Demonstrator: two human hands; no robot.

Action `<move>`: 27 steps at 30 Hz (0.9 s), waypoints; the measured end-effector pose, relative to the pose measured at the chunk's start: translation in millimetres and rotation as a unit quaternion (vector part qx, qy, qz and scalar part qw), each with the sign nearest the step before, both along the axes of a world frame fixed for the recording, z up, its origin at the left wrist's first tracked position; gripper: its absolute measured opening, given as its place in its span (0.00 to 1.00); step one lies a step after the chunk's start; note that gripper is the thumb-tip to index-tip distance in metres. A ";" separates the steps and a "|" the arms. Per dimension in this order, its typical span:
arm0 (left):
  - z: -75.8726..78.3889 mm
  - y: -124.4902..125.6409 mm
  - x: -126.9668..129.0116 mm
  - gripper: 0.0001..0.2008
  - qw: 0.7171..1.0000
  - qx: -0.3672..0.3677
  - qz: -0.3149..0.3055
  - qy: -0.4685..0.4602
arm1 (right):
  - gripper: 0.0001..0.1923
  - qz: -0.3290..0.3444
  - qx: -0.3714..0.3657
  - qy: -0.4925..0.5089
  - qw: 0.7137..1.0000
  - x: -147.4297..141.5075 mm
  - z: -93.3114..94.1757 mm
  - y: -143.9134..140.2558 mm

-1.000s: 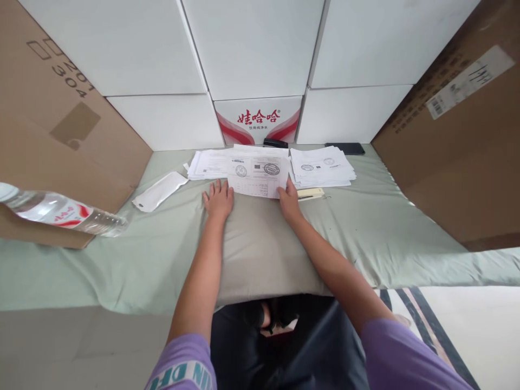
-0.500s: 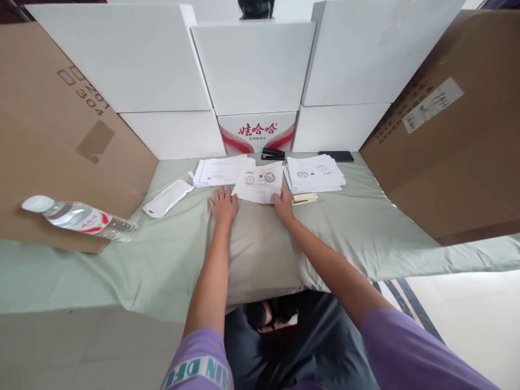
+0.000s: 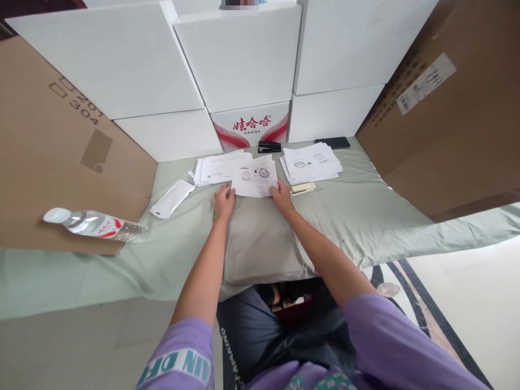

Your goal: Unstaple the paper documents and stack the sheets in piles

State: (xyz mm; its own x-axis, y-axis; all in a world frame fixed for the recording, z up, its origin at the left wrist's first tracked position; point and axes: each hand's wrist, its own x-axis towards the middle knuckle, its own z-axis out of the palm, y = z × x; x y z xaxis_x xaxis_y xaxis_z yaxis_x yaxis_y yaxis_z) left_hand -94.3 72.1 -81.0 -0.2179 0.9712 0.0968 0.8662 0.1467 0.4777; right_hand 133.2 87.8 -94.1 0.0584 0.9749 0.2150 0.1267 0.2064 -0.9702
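Observation:
A stamped paper sheet (image 3: 255, 181) lies between my hands, with round and oval stamps on its face. My right hand (image 3: 281, 197) grips its lower right corner, thumb on top. At the sheet's left edge is my left hand (image 3: 225, 201), closed with its thumb against the paper; the fingertips are partly hidden. Behind the sheet to the left is a pile of papers (image 3: 215, 168), partly covered by it. Another stack of stamped papers (image 3: 312, 165) sits to the right. Just beside my right hand lies a cream stapler (image 3: 303, 188).
A black stapler (image 3: 269, 147) and a dark phone (image 3: 333, 142) lie along the back. To the left are a white packet (image 3: 173, 199) and a lying water bottle (image 3: 99, 225). White boxes (image 3: 239, 59) wall the back; brown cartons (image 3: 455, 124) flank the table. Someone is partly visible behind the boxes.
My left hand has gone from lying flat with fingers spread to closing at the sheet's left edge. The sheet has turned straighter. My right hand keeps its grip, and the view has shifted.

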 end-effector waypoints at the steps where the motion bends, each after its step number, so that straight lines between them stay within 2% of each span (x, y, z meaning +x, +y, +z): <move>1: -0.8 1.1 -1.8 0.22 1.000 0.007 0.003 -0.009 | 0.13 -0.003 0.004 -0.009 1.000 0.2 0.0 0.4; 4: -7.6 5.3 -7.2 0.18 0.998 0.029 0.008 -0.049 | 0.13 -0.017 0.009 -0.037 0.999 0.2 -0.1 2.0; 6: -15.7 8.5 -11.0 0.16 0.992 0.061 0.010 -0.112 | 0.13 -0.022 0.013 -0.047 0.999 -0.2 0.0 2.8; 9: -28.9 13.1 -16.5 0.15 0.965 0.121 0.007 -0.234 | 0.13 -0.023 0.025 -0.059 0.998 -0.5 1.0 2.6; 11: -35.0 15.3 -19.5 0.19 0.942 0.134 -0.006 -0.307 | 0.13 -0.019 0.033 -0.071 0.997 -0.3 1.8 2.0; 13: -37.5 16.6 -21.8 0.28 0.923 0.128 -0.027 -0.361 | 0.11 -0.018 0.039 -0.082 0.996 0.2 2.0 1.6; 16: -36.1 16.9 -24.2 0.40 0.906 0.124 -0.064 -0.400 | 0.09 -0.037 0.052 -0.067 0.996 1.6 0.1 1.8; 18: -34.2 16.0 -25.1 0.42 0.901 0.123 -0.088 -0.406 | 0.08 -0.046 0.065 -0.043 0.996 2.8 -1.9 2.0; 22: -33.0 13.1 -25.4 0.30 0.902 0.108 -0.122 -0.400 | 0.07 -0.049 0.082 -0.026 0.995 5.9 -3.7 1.3; 27: -35.5 11.6 -27.3 0.22 0.906 0.141 -0.115 -0.382 | 0.09 -0.037 0.124 0.015 0.991 10.1 0.0 -2.2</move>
State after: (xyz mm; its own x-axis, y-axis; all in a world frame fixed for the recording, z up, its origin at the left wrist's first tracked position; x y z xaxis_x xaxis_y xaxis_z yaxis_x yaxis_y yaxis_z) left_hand -121.6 83.7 -116.4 -0.1207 0.9596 0.2543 0.2600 -0.2166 0.9410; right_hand 143.4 85.6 -94.1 0.1370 0.8850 0.4449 0.1218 0.4307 -0.8942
